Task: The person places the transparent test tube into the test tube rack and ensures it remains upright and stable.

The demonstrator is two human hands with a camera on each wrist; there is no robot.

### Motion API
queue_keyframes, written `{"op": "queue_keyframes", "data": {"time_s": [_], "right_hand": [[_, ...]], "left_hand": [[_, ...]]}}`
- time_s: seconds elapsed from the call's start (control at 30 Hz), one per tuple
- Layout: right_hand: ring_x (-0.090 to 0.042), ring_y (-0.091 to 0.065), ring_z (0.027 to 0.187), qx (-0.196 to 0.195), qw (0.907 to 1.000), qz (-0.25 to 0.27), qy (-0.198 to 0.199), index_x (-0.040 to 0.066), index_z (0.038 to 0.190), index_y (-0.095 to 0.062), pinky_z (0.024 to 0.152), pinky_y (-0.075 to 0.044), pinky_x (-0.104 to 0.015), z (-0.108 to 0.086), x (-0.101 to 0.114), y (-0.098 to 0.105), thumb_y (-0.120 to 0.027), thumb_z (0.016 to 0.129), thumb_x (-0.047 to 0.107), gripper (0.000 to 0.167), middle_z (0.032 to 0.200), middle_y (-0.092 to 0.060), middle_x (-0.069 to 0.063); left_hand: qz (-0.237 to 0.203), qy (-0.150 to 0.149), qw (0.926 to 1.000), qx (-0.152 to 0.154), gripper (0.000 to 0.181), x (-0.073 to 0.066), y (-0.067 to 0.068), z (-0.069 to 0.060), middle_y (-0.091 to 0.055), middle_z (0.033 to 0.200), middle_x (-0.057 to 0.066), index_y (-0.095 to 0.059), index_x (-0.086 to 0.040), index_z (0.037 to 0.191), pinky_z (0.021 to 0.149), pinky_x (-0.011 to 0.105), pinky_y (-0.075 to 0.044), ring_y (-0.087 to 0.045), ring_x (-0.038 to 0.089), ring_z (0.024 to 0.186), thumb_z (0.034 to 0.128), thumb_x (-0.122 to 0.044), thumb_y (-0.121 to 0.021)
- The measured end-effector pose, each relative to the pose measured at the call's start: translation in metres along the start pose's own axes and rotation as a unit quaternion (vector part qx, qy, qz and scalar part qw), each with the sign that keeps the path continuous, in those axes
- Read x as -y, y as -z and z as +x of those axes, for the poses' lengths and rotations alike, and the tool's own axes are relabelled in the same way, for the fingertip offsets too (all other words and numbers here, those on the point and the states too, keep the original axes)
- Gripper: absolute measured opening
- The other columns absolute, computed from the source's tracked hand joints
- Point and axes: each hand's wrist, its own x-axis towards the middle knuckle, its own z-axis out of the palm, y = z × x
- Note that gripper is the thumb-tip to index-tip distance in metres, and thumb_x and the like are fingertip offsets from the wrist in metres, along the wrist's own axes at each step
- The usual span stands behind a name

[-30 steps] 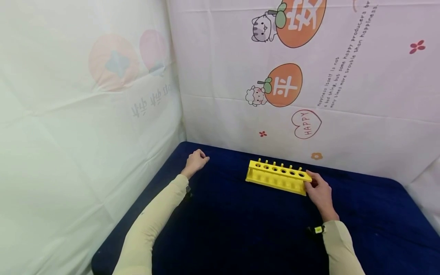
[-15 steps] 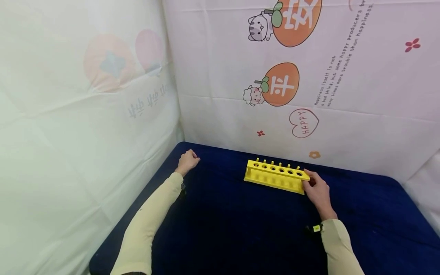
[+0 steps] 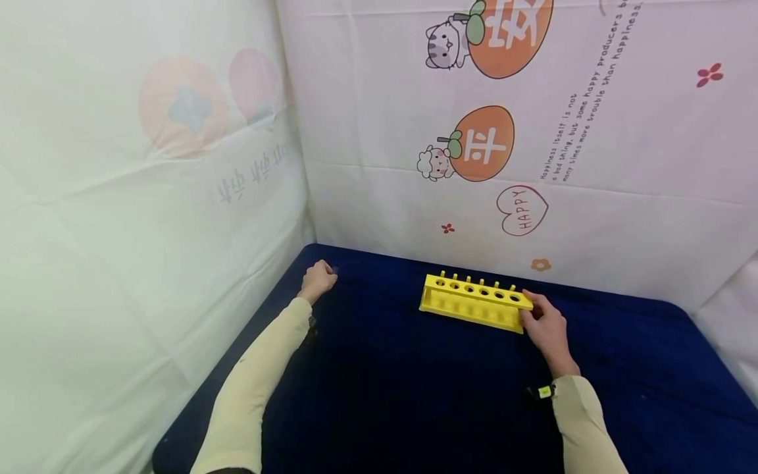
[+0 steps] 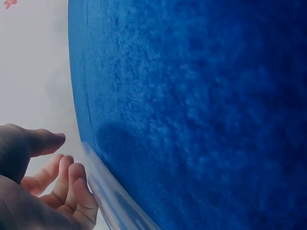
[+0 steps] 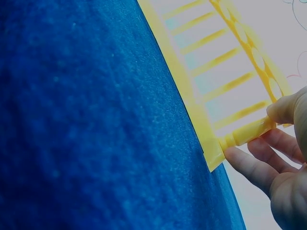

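A yellow test tube rack stands toward the back of the dark blue table, a row of round holes along its top and short pegs behind. My right hand grips the rack's right end; in the right wrist view, thumb and fingers pinch its end post. At the back left corner, my left hand hovers with bent fingers. The left wrist view has a clear tube-like thing right beside its fingertips, the thumb apart from them. Whether the fingers hold it I cannot tell. The head view gives only a faint trace of it.
White printed cloth rises along the table's back edge. Another white cloth hangs along the left side, close to my left forearm. A dark wrist camera with a yellow-green label sits at my right cuff.
My left hand has moved left toward the table's back corner, and a faint clear thing now shows by its fingertips. The right hand keeps its grip on the rack, which stays put.
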Motion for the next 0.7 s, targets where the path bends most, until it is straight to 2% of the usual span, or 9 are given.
{"op": "queue_keyframes", "data": {"time_s": [0.23,0.7], "right_hand": [[-0.032,-0.061,0.098,0.0,1.0,-0.004,0.003,0.011,0.143,-0.051,0.063,-0.044,-0.013,-0.001,-0.002,0.0,-0.054,0.098,0.016,0.045,0.118,-0.063,-0.024],[-0.031,-0.061,0.097,0.003,1.0,-0.002,0.002,0.011,0.143,-0.051,0.063,-0.045,-0.016,-0.001,-0.002,0.001,-0.054,0.098,0.017,0.046,0.119,-0.063,-0.023]], "left_hand": [[0.011,0.003,0.9999,-0.011,0.023,0.006,0.002,0.002,-0.062,0.115,0.017,-0.059,-0.006,0.11,0.084,0.047,-0.051,-0.061,0.033,0.095,0.0957,-0.024,-0.059],[0.02,0.011,0.9997,-0.005,0.024,0.012,0.004,0.006,-0.062,0.117,0.017,-0.06,-0.005,0.113,0.085,0.048,-0.051,-0.061,0.034,0.096,0.0928,-0.018,-0.056]]}}
